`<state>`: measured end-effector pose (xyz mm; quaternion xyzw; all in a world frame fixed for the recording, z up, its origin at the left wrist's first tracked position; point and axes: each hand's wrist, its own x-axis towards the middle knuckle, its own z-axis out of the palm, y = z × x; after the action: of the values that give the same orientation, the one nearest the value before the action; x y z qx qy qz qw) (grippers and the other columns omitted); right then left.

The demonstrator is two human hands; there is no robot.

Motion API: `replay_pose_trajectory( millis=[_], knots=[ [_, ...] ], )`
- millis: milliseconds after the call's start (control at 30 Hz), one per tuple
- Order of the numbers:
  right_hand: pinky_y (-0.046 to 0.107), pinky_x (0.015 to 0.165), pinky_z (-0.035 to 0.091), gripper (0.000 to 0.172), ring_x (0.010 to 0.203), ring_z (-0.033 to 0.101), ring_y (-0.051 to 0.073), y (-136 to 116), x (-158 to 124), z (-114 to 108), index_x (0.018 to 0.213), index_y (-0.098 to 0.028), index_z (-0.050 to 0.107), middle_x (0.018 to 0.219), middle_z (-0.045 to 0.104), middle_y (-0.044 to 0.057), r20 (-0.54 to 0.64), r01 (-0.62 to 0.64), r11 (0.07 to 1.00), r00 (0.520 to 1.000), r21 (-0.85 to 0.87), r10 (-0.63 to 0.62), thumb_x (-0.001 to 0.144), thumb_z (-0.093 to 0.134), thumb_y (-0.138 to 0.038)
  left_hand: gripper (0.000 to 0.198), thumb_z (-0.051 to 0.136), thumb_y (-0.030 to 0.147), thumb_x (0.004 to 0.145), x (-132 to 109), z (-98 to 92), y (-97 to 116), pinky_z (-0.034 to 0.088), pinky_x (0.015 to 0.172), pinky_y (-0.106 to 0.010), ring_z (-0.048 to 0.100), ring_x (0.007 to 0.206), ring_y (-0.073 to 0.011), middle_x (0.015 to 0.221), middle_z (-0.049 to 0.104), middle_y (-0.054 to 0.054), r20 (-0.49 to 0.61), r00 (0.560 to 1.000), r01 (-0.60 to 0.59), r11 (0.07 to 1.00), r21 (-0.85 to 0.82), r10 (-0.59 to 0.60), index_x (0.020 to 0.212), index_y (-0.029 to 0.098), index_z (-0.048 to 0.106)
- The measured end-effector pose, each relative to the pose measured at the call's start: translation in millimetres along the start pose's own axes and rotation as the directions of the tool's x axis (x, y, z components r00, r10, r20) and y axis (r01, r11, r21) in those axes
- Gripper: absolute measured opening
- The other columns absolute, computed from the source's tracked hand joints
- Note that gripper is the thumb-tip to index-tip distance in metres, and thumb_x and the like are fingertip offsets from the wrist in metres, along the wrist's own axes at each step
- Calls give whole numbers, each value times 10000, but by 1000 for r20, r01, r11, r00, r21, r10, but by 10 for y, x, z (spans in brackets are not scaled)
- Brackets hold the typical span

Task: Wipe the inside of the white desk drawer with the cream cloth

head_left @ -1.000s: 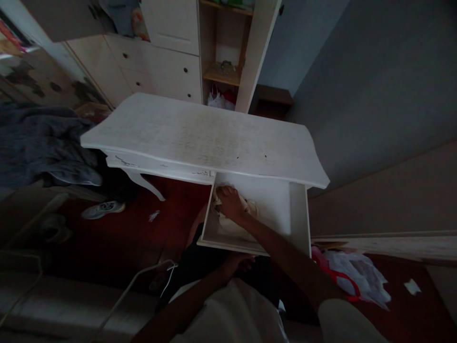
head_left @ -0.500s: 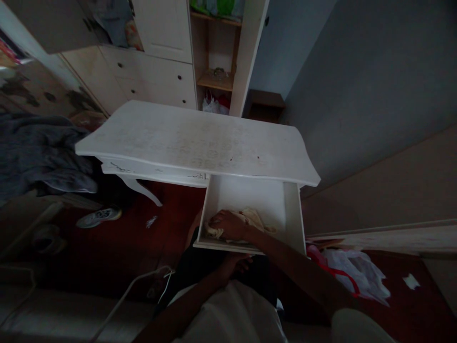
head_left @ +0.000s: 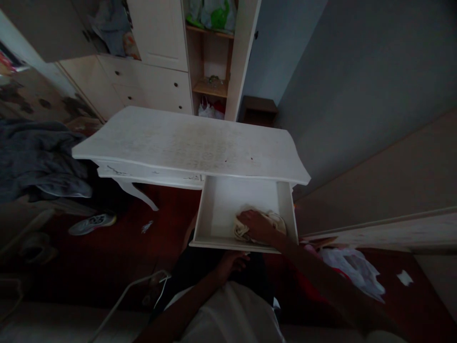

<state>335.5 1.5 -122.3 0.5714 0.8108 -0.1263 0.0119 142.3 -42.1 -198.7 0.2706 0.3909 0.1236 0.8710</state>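
Cloth (head_left: 240, 230) bunches beneath your right hand (head_left: 255, 224), which grips it inside the open drawer (head_left: 246, 191); press evenly along edges. Your left hand (head_left: 230, 266) shows no clear grip.

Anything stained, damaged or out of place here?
Yes: a brownish stain marks the middle of the white tabletop, with two dark specks nearby; looks dirty or worn. A scrap lies loose on the floor near a shoe. Cloth under the right hand looks ordinary.
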Motion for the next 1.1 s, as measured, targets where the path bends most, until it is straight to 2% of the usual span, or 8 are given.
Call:
replay_pose_trajectory(
  millis=[67, 133, 233, 300, 400, 633, 733, 1100],
  knots=[
    [392, 985, 389, 546, 1174, 484, 291, 84, -84, -25, 1345, -111, 512, 1294, 550, 177, -90, -274, 960, 959, -60, 268, 809, 579, -194, 500, 751, 502, 551, -11, 13, 9, 377, 532, -212, 576, 597, -101, 858, 709, -83, 13, 1000, 7, 1000, -17, -7, 837, 104, 655],
    [397, 936, 411, 519, 1143, 489, 312, 177, -93, -63, 1327, -73, 503, 1284, 536, 213, -185, -513, 855, 850, -76, 493, 843, 559, -252, 521, 753, 518, 542, -9, 20, 10, 376, 523, -215, 577, 589, -103, 847, 705, -72, 25, 1000, 16, 999, -27, -16, 847, 112, 640],
    [387, 893, 422, 481, 1096, 505, 315, 339, 11, -140, 1267, -52, 514, 1257, 543, 219, -285, -709, 704, 684, -43, 672, 872, 532, -325, 565, 748, 546, 542, 9, 17, -9, 380, 520, -216, 580, 592, -107, 838, 700, -61, 29, 999, 28, 999, -21, -27, 891, 118, 630],
    [381, 881, 422, 459, 1082, 509, 313, 448, 135, -192, 1225, -52, 528, 1223, 564, 206, -319, -770, 638, 607, -8, 728, 873, 524, -347, 589, 746, 564, 538, 21, 9, -27, 383, 520, -218, 577, 591, -106, 838, 698, -63, 22, 999, 25, 1000, -13, -24, 901, 116, 628],
    [390, 879, 414, 432, 1087, 503, 321, 563, 379, -248, 1184, -58, 540, 1189, 576, 207, -356, -814, 579, 527, 50, 772, 869, 516, -352, 583, 744, 568, 548, 26, -5, -44, 386, 526, -220, 579, 597, -108, 852, 696, -68, 23, 1000, 10, 1000, -13, -10, 899, 117, 624],
    [426, 845, 410, 444, 1039, 495, 342, 432, 966, -207, 1116, -33, 554, 1130, 566, 240, -458, -813, 559, 440, 161, 772, 831, 548, -374, 517, 741, 535, 573, 50, -38, -75, 376, 538, -226, 577, 593, -109, 867, 698, -82, 38, 999, -9, 1000, -27, 10, 857, 119, 627],
    [428, 843, 404, 461, 1035, 489, 338, 292, 1099, -165, 1124, -26, 550, 1120, 561, 237, -469, -791, 594, 475, 142, 745, 830, 567, -381, 504, 741, 530, 584, 93, -59, -110, 380, 542, -227, 580, 600, -111, 887, 700, -86, 50, 999, -5, 1000, -30, 7, 857, 121, 627],
    [419, 908, 371, 530, 1102, 449, 314, -409, 1681, -204, 1250, -88, 521, 1225, 547, 192, -397, -491, 870, 790, 47, 468, 831, 611, -399, 539, 722, 547, 563, 156, -89, -146, 364, 529, -228, 571, 594, -112, 874, 697, -95, 55, 998, 17, 1000, 19, -18, 875, 113, 652]
  ],
)
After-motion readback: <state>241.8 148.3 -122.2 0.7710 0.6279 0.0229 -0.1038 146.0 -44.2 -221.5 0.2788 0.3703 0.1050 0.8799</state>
